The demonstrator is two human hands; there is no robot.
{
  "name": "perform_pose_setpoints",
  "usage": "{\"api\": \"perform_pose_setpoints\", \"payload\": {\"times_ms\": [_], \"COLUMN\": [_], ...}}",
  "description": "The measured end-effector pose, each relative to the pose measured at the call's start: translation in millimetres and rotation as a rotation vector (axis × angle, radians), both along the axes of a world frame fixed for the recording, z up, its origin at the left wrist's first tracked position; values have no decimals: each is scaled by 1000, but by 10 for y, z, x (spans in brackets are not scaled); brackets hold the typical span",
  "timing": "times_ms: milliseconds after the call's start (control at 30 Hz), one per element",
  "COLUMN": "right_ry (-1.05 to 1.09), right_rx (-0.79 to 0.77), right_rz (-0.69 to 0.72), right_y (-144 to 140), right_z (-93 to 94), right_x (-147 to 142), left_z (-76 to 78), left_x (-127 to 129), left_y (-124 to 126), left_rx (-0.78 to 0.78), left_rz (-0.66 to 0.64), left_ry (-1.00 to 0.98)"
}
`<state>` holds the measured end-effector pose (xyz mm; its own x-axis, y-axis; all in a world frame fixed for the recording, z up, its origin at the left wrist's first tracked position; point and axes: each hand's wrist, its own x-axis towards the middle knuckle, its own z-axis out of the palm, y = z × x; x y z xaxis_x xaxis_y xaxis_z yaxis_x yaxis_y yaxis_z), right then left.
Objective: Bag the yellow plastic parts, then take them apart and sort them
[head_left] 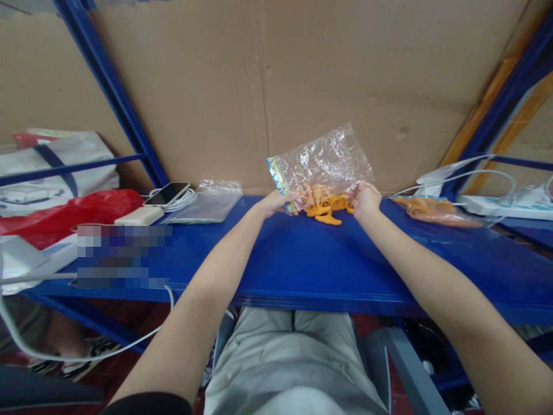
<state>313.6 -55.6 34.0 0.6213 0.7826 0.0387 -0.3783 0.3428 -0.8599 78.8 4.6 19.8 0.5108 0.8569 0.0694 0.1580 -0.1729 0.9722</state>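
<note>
A clear plastic bag with a colourful printed strip along its left edge is stretched between my two hands above the blue shelf. My left hand is closed on the bag near the printed strip. Pinched in the fingers of my right hand is the bag's lower right edge. Several orange plastic pieces lie on the shelf between my hands, some seen through the bag's film. Their exact kind is hard to make out. I cannot tell whether any of them are inside the bag.
On the left of the blue shelf are a stack of clear bags, a phone, a white power bank and a red plastic bag. Rightward lies a filled bag of orange pieces, near white cables. Cardboard stands behind.
</note>
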Motion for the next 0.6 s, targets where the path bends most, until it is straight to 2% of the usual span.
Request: {"api": "perform_pose_setpoints", "payload": {"times_ms": [133, 233, 400, 600], "right_ry": [-18, -58, -207, -323], "right_rx": [13, 0, -203, -275], "right_rz": [48, 168, 456, 577], "right_y": [29, -1, -130, -192], "right_z": [-4, 8, 29, 18], "right_x": [81, 47, -152, -209], "left_z": [0, 1, 5, -22], "left_x": [12, 8, 0, -47], "left_y": [-29, -53, -63, -12], "left_rx": [11, 9, -13, -6], "left_rz": [-3, -6, -43, 7], "left_ry": [-38, -40, 7, 14]}}
